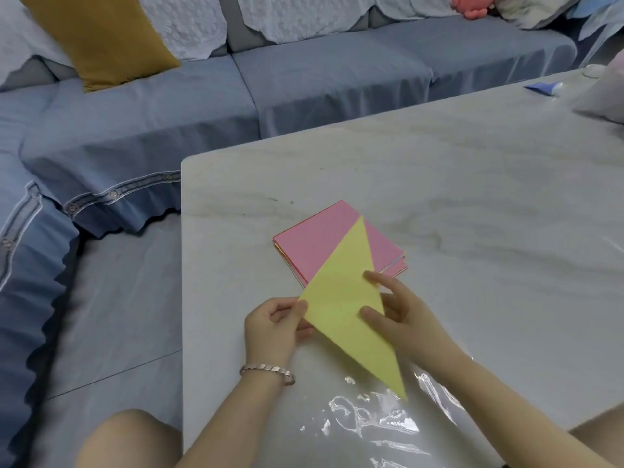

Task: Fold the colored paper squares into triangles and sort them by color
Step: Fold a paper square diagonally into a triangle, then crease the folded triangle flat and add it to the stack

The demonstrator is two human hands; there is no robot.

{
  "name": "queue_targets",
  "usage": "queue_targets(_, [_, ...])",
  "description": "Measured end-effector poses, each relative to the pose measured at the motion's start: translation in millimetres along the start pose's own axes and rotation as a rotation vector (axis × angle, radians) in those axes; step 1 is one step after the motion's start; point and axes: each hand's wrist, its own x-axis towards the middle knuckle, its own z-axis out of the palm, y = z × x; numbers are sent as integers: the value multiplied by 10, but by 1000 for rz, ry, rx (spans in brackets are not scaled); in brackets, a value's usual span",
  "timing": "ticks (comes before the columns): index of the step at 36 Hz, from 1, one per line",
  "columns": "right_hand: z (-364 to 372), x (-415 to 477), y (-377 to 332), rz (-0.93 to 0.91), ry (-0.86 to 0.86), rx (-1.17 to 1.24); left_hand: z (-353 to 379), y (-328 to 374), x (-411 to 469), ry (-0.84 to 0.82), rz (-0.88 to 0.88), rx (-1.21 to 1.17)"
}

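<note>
A yellow paper (344,298), folded into a long triangle, is held above the marble table between both hands. My left hand (273,327) pinches its left corner with thumb and fingers. My right hand (398,312) pinches its right edge, thumb on top and fingers behind. Its top tip overlaps a stack of paper squares (317,244) lying flat on the table, with a pink sheet on top and other colours showing at the edges.
The white marble table (472,184) has its left edge near x 540. A crinkled clear plastic film (371,420) lies near me. A blue tube (543,86) and a pale object sit at the far right. A blue sofa with a mustard cushion (98,35) lies beyond.
</note>
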Motion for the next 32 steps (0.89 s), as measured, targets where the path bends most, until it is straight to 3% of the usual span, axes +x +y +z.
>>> queue_targets(5, [-199, 43, -81, -85, 197, -37, 245, 187, -60, -170, 226, 146])
queue_targets(9, [-575, 91, -128, -67, 455, -182, 291, 171, 135, -208, 448, 830])
queue_targets(12, [-853, 153, -30, 43, 559, -327, 309, 165, 284, -304, 493, 1147])
queue_targets(17, [-875, 155, 130, 237, 611, -517, 353, 129, 421, -372, 446, 1369])
queue_targets(20, [-724, 159, 175, 121, 504, -606, 344, 130, 461, -370, 448, 1369])
queue_targets(26, [-297, 267, 162, -214, 44, -745, 250, 208, 527, -410, 365, 1280])
queue_targets(32, [84, 495, 29, -376, -166, -961, 164, 229, 557, -388, 490, 1315])
